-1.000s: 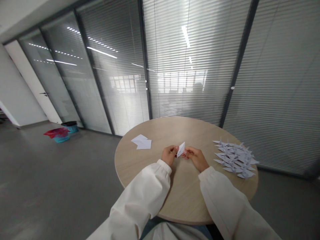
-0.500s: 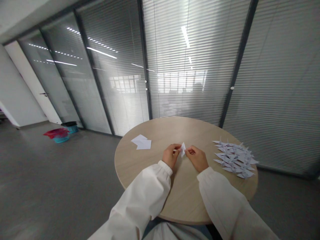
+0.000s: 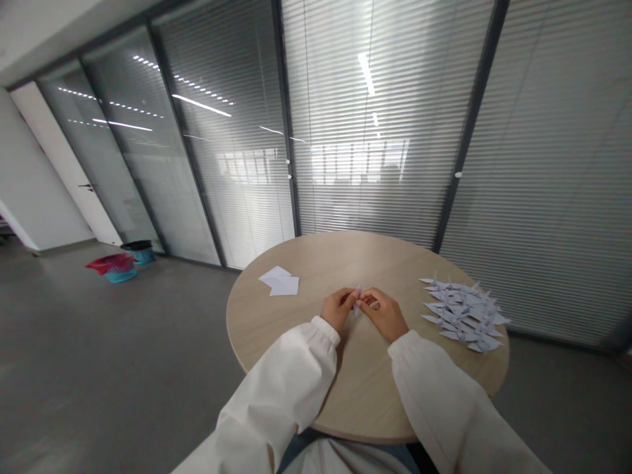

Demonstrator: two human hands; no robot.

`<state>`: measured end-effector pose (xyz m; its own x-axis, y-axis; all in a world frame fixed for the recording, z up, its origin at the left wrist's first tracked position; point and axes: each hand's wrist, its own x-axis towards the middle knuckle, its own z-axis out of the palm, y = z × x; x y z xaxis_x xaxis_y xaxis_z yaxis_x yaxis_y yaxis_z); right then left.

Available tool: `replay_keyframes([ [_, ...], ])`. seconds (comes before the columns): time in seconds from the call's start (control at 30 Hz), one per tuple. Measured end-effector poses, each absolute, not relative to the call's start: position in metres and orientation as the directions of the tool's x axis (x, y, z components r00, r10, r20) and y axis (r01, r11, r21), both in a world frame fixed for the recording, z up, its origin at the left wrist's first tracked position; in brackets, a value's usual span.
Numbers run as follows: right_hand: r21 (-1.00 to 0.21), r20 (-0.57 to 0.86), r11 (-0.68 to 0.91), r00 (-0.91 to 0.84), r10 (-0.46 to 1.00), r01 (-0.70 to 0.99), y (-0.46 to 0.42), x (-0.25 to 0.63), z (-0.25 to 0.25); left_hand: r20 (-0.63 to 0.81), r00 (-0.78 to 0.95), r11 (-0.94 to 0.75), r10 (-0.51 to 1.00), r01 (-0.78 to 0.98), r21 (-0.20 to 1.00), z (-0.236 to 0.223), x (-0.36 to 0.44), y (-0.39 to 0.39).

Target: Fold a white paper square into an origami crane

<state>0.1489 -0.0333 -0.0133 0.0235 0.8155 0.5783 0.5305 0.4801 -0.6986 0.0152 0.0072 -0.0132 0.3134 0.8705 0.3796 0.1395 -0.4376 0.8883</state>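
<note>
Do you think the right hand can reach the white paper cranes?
Probably yes: the right hand sits near the pile of white paper origami cranes, with only pale wooden tabletop between, though it pinches small white folded paper.

paper cranes [image 3: 464, 315] lie right of paper sheets [image 3: 279, 285] on the round table [image 3: 326, 260]
</note>
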Motion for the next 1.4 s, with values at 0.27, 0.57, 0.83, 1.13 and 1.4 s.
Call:
replay_keyframes([
  [0.27, -0.653, 0.616, 0.536, -0.036, 0.787, 0.536, -0.032, 0.15, -0.016, 0.237, 0.27, -0.21, 0.933, -0.123, 0.97, -0.018, 0.014, 0.017],
  [0.57, -0.623, 0.587, 0.564, -0.152, 0.795, 0.543, -0.034, 0.15, -0.019, 0.188, 0.216, -0.156, 0.958, -0.158, 0.975, -0.019, 0.011, 0.02],
  [0.83, -0.62, 0.591, 0.572, -0.161, 0.791, 0.537, -0.035, 0.15, -0.018, 0.174, 0.22, -0.14, 0.96, -0.162, 0.977, -0.02, 0.011, 0.02],
  [1.13, -0.609, 0.599, 0.574, -0.158, 0.785, 0.547, -0.036, 0.149, -0.016, 0.187, 0.227, -0.147, 0.956, -0.181, 0.972, -0.018, 0.01, 0.019],
  [1.4, -0.587, 0.653, 0.561, -0.068, 0.754, 0.584, -0.036, 0.152, -0.015, 0.132, 0.315, -0.073, 0.94, -0.19, 0.979, -0.017, 0.012, 0.016],
])
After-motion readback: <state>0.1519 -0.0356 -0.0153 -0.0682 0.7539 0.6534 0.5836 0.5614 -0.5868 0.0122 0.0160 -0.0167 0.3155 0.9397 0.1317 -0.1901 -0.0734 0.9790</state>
